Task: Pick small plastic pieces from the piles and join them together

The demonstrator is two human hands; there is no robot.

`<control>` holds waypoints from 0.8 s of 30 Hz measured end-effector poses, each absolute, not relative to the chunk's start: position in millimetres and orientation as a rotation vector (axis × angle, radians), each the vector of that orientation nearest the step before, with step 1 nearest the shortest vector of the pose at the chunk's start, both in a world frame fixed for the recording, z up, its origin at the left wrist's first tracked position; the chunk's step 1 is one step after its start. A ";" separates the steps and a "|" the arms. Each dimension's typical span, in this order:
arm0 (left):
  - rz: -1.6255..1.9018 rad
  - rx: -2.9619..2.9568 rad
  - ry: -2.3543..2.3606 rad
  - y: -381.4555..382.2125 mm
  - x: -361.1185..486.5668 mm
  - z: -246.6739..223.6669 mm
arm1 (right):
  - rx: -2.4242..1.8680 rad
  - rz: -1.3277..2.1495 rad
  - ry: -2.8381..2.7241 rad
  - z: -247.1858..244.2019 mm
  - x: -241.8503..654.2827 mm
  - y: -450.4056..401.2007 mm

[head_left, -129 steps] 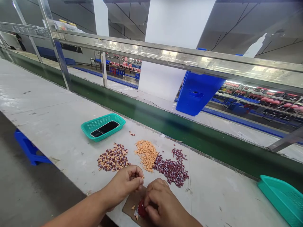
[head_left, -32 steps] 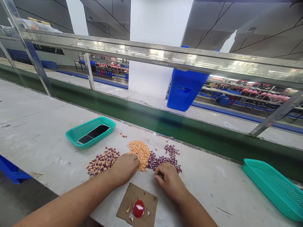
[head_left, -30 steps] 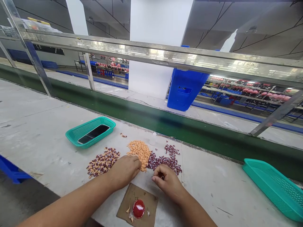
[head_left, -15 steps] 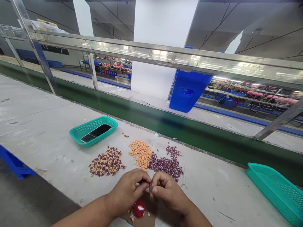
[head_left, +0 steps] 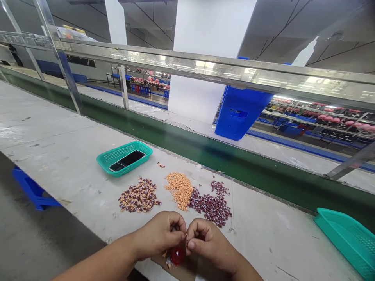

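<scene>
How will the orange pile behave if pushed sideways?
The orange pile would likely spread rather than move as one: it's a heap of many small, separate pieces. Pushed toward the dark red pile, it would probably mix in, since their edges already meet. Pieces look irregular, not round, so they'd likely slide more than roll.

Brown card partly behind right hand

A phone lies in a green basket; a blue bin stands behind a metal rail; beyond rises a white pillar
</scene>
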State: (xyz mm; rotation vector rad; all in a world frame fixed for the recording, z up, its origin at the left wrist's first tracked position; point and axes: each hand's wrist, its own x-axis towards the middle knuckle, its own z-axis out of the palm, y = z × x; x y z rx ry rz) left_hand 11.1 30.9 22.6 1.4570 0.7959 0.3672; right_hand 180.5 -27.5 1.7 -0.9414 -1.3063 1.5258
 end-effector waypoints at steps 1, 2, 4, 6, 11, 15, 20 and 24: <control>0.381 1.446 0.799 31.0 10.1 22.0 | -1.037 1.422 -1.415 4.9 180.1 -28.6; 0.407 1.413 0.795 30.9 8.9 21.2 | -1.135 1.291 -1.536 8.2 179.3 -29.7; 0.485 1.315 0.798 30.4 6.5 18.9 | -1.287 1.023 -1.778 13.8 176.1 -31.6; 0.546 1.232 0.810 29.3 4.1 16.6 | -1.360 0.828 -1.965 16.6 171.5 -33.0; 0.617 1.158 0.794 25.4 -0.3 14.8 | -1.424 0.702 -2.100 14.2 164.6 -33.2; 0.659 1.117 0.772 21.0 -1.5 14.3 | -1.352 0.903 -1.778 11.6 171.6 -31.1; 0.615 1.072 0.742 12.6 1.9 12.9 | -1.243 1.005 -1.503 5.1 178.4 -27.7; 0.578 1.037 0.735 5.5 6.9 15.2 | -1.209 0.922 -1.477 2.5 175.3 -28.3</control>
